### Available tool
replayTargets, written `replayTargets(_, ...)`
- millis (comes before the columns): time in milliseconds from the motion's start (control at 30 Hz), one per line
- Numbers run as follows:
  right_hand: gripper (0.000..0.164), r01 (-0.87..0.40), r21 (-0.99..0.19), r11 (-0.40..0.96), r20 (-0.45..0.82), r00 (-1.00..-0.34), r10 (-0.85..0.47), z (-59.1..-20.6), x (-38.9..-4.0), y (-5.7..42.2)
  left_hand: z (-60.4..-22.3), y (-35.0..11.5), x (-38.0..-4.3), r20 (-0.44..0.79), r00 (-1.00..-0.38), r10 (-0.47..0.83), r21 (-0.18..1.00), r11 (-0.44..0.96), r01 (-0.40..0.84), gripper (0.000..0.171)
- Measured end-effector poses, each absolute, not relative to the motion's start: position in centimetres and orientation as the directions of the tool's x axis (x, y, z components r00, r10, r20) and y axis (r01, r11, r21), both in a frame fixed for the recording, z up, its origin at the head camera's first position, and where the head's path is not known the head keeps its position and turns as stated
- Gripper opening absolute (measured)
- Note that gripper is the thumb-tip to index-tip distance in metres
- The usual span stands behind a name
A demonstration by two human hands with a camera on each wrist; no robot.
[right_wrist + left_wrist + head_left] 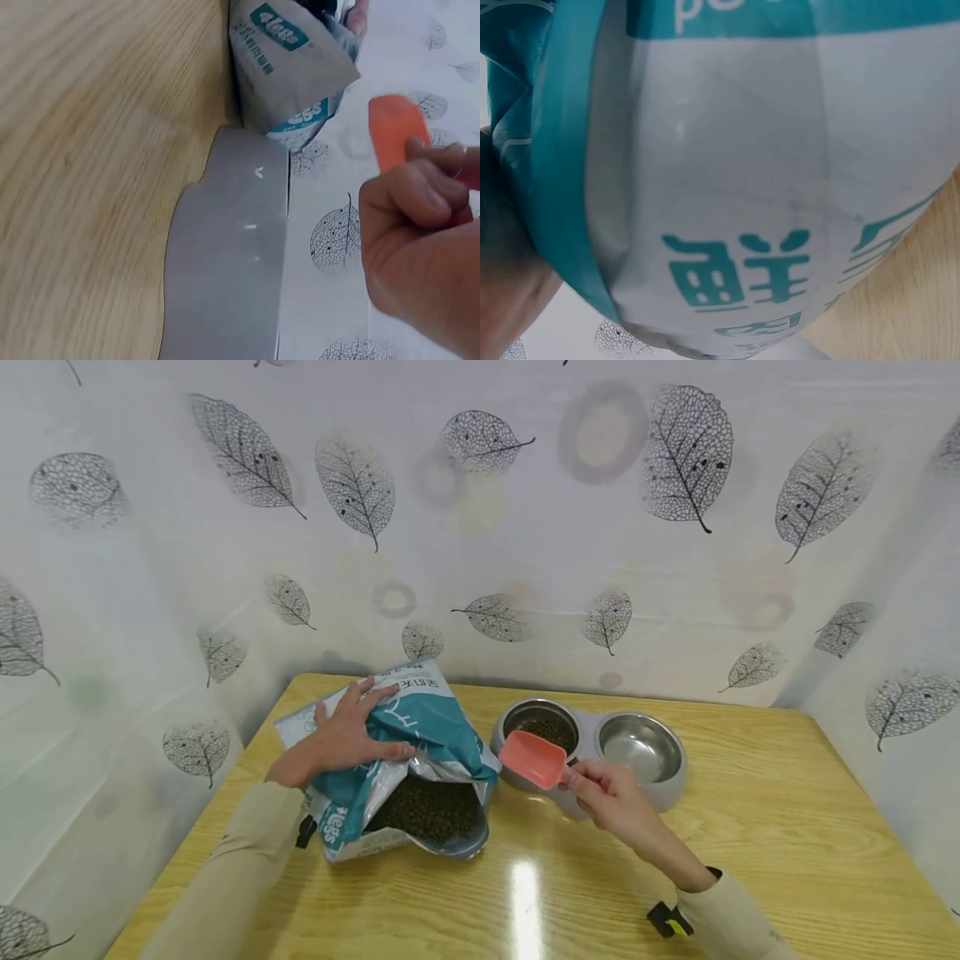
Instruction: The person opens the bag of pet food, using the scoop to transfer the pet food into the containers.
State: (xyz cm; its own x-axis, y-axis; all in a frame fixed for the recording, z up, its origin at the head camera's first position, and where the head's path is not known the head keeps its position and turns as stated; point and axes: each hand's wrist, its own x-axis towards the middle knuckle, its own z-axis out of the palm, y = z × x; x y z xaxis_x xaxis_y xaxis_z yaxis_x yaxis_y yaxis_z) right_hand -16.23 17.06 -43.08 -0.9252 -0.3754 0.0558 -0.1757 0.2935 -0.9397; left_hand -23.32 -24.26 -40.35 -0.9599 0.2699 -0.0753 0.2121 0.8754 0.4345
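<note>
In the head view my right hand (615,802) pinches the handle of a coral-pink scoop (534,760), whose bare inside faces up. The scoop overlaps the front rim of the left steel bowl (577,718), where brown kibble (551,732) lies. My left hand (345,735) rests with spread fingers on top of a teal and white pet food bag (442,718), its thumb by the opening. The bag lies tipped, its mouth toward me, with more kibble (431,810) showing inside. The left wrist view is mostly filled by the bag's printed side (727,150).
A grey double-bowl stand (588,722) holds both bowls; the right bowl (637,752) shows bare metal. All stands on a wooden table (750,827). Behind it hangs a leaf-patterned cloth (525,552). The stand's side (232,247) shows in the right wrist view.
</note>
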Motion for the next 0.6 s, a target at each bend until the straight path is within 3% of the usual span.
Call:
replayTargets(133,0.031,-0.231,-0.954,0.189,0.096,-0.839,-0.536,-43.1,-15.4,16.5,-40.4,-24.3,-23.3,-0.078,-0.96,0.27,0.437,0.874,0.211,0.107)
replayTargets(267,0.033,-0.222,-0.952,0.212,0.043,-0.781,-0.623,-43.3,-14.6,15.4,-40.5,-24.3,-23.2,-0.08,-0.961,0.266,0.438,0.875,0.206,0.107)
replayTargets(400,0.034,-0.254,-0.916,0.31,0.01,-0.787,-0.617,-43.5,-14.0,13.8,-40.5,-24.3,-23.3,-0.079,-0.962,0.262,0.439,0.875,0.202,0.107)
replayTargets(600,0.028,-0.446,-0.785,0.431,0.129,-0.797,-0.59,-43.5,-12.9,11.1,-40.5,-24.3,-23.3,-0.076,-0.961,0.266,0.439,0.874,0.207,0.107)
